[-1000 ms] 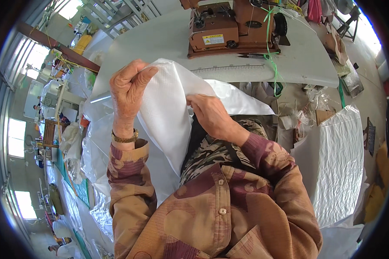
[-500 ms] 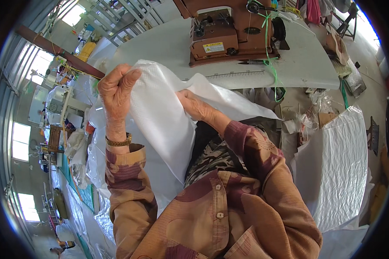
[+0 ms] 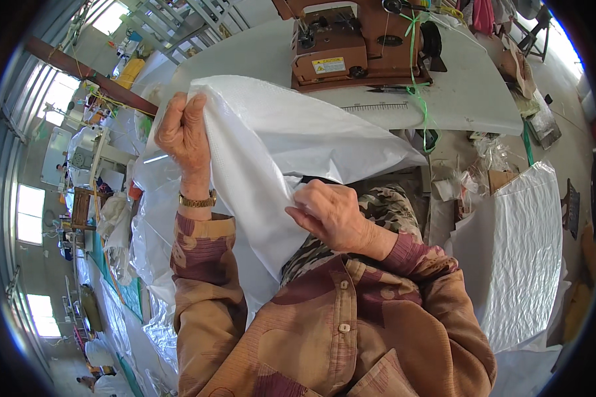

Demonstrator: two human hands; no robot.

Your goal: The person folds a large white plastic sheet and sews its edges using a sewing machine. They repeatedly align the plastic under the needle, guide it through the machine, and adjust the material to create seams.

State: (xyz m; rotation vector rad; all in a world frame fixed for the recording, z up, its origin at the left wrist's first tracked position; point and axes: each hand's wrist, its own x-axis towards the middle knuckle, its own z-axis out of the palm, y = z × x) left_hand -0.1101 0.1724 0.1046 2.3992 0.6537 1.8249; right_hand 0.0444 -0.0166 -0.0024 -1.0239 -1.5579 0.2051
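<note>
A white woven plastic sheet (image 3: 245, 178) hangs over my lap, folded along its length, with one flap spread toward the far table. My left hand (image 3: 184, 135), a watch on its wrist, is closed with thumb against fingers on the sheet's upper left corner, holding it raised. Lower and to the right, my right hand (image 3: 334, 215) is closed at the sheet's near edge, above my camouflage trousers. Its fingertips meet the fold there, partly hidden behind the hand.
Beyond the sheet, a brown sewing machine (image 3: 331, 63) stands on a pale table (image 3: 470, 106) with a ruler scale along its front. Green string (image 3: 414, 73) hangs from the machine. To my right is a stack of white sheets (image 3: 520, 251); more plastic sheeting (image 3: 155, 231) lies left.
My right hand has come out from behind the fold and moved nearer to me, down and right. The sheet's far flap now spreads wider across the table edge. My left hand has shifted slightly right.
</note>
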